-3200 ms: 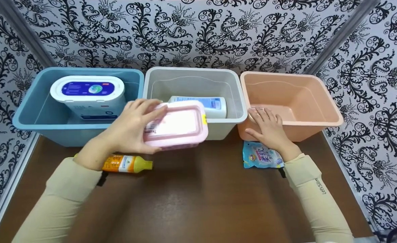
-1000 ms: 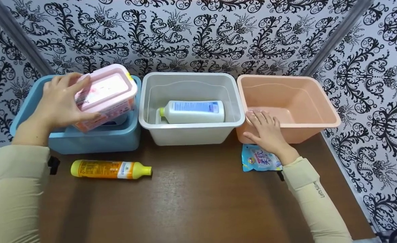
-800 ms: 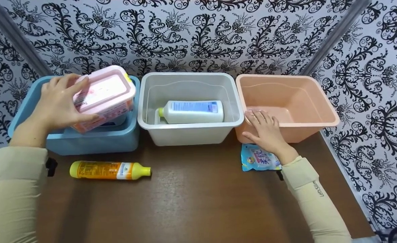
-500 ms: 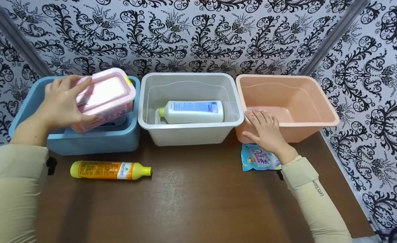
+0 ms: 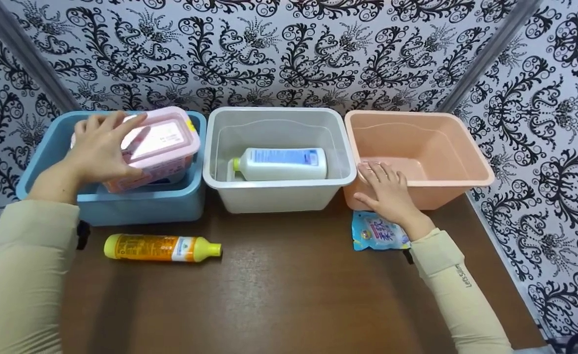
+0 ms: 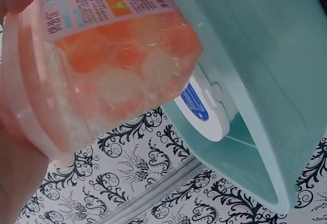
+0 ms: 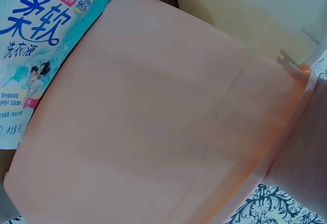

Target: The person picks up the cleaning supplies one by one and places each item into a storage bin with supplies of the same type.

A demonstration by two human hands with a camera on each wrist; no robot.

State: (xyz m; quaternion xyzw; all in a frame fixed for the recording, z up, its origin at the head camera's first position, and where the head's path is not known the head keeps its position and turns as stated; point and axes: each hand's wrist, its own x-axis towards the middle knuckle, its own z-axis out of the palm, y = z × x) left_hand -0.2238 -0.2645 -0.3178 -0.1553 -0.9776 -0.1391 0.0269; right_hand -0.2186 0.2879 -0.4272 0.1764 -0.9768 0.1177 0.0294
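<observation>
My left hand (image 5: 100, 152) grips a pink-lidded clear plastic box (image 5: 161, 137) by its left end, above the blue bin (image 5: 141, 209). In the left wrist view, orange and whitish rounded pieces show through the side of the box (image 6: 122, 65). Below it, a white tub (image 6: 212, 111) with a blue label stands in the blue bin, mostly hidden by the box and hand in the head view. My right hand (image 5: 390, 194) rests with extended fingers on the front-left rim of the peach bin (image 5: 431, 196). A blue laundry detergent pouch (image 5: 380, 233) lies just below that hand.
Between the other bins stands a grey bin (image 5: 279, 196) with a white bottle (image 5: 281, 163) lying inside. A yellow-orange bottle (image 5: 161, 248) lies on the brown table (image 5: 279, 295) in front of the blue bin. Patterned walls (image 5: 289, 54) enclose the back and sides.
My left hand has carried the pink-lidded box leftward from before the grey bin to above the blue bin. Over the last second it has lowered slightly. My right hand has stayed on the rim.
</observation>
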